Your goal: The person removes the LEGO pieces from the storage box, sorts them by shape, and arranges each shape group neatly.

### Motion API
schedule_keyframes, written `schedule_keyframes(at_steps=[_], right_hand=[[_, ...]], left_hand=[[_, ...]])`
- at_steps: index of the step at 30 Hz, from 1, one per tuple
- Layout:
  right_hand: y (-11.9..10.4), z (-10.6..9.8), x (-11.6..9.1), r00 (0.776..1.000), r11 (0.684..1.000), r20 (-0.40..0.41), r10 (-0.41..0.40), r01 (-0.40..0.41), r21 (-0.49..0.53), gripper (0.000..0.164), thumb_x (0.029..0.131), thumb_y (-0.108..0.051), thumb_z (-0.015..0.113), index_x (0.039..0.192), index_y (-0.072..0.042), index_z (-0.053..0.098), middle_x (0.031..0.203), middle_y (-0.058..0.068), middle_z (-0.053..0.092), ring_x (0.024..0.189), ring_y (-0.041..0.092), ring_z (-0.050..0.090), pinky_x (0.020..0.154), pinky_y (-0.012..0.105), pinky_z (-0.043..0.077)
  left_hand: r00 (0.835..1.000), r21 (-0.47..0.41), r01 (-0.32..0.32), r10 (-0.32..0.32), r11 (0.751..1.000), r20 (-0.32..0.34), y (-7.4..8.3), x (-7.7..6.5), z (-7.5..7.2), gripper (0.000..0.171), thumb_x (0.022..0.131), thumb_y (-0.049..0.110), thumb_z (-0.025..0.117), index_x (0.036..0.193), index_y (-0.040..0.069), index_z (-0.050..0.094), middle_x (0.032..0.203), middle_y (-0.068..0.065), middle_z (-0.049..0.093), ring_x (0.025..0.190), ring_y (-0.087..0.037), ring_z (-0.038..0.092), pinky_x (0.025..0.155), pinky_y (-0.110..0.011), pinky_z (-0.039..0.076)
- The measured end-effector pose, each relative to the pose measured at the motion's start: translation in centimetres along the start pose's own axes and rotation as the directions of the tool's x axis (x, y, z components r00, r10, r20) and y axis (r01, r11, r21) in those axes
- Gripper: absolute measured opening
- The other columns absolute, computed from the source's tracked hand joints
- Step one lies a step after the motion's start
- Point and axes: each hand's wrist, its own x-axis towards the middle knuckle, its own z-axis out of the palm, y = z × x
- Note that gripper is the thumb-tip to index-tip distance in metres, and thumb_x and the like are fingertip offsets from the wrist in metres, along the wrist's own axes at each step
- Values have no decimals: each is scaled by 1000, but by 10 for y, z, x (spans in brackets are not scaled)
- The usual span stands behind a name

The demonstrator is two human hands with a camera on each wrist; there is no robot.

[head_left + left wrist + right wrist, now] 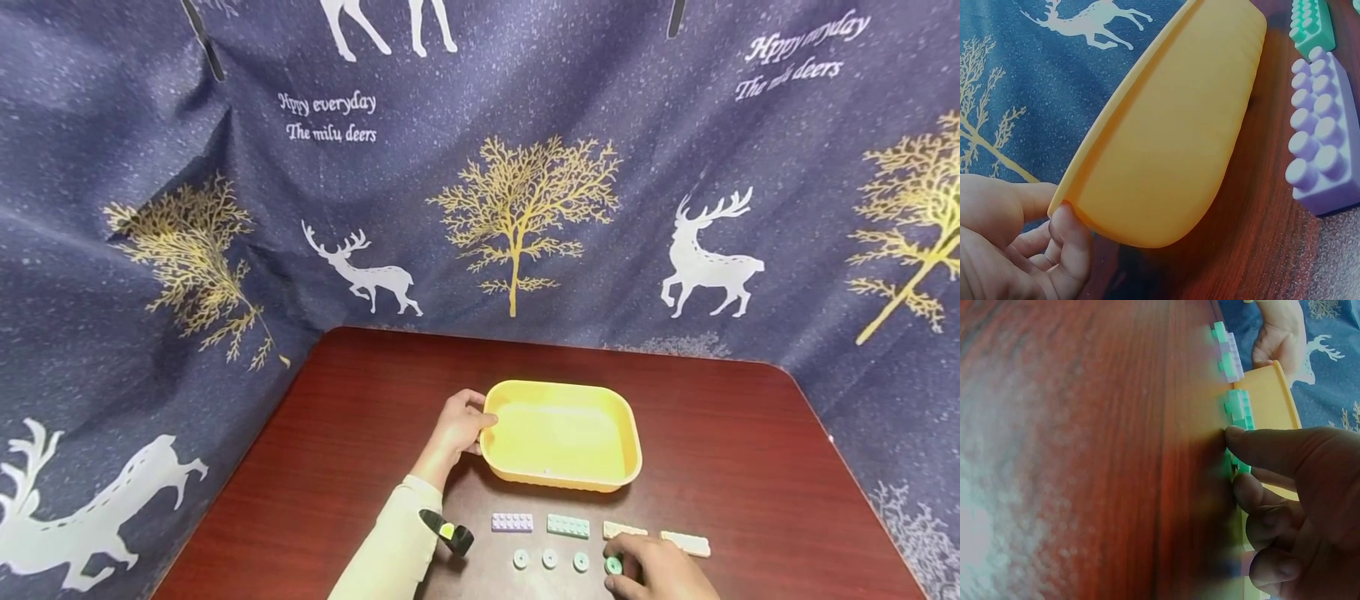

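My left hand (461, 423) grips the left end of a yellow plastic tub (558, 481), thumb over the rim and fingers beneath it. In the left wrist view the tub wall (1166, 144) slants up from that pinch. My right hand (658, 568) is low at the front right, its thumb and forefinger pinching a small round green piece (613, 566). To its left, similar round pieces (581, 562) sit in a row. Behind them lie a purple building block (512, 522), a teal block (567, 526) and a pale yellow block (624, 530), the last partly hidden by the right hand.
Another pale block (686, 543) lies beyond my right hand. All of this is on a dark red-brown wooden table (360, 400). A blue cloth (450, 100) printed with deer and trees hangs around the back and sides. A black strap (447, 532) crosses my left sleeve.
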Motion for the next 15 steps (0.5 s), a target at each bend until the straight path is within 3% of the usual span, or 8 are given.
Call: schedule_keyframes(at_steps=[6, 15], right_hand=[[-2, 1, -2, 996, 996, 44, 73, -75, 41, 22, 87, -31, 79, 102, -16, 71, 67, -21, 51, 57, -5, 45, 50, 19, 39], [-4, -3, 0, 997, 997, 47, 66, -67, 37, 24, 86, -28, 80, 103, -13, 71, 67, -20, 52, 57, -5, 45, 50, 19, 39]], left_hand=[[1000, 13, 3, -3, 1000, 0, -1, -4, 0, 39, 89, 4, 72, 125, -2, 56, 87, -13, 62, 59, -21, 63, 42, -26, 54], [1000, 13, -11, 11, 1000, 1, 1, -1, 0, 40, 88, 3, 72, 124, -2, 56, 87, -13, 61, 60, -22, 63, 43, -26, 55]])
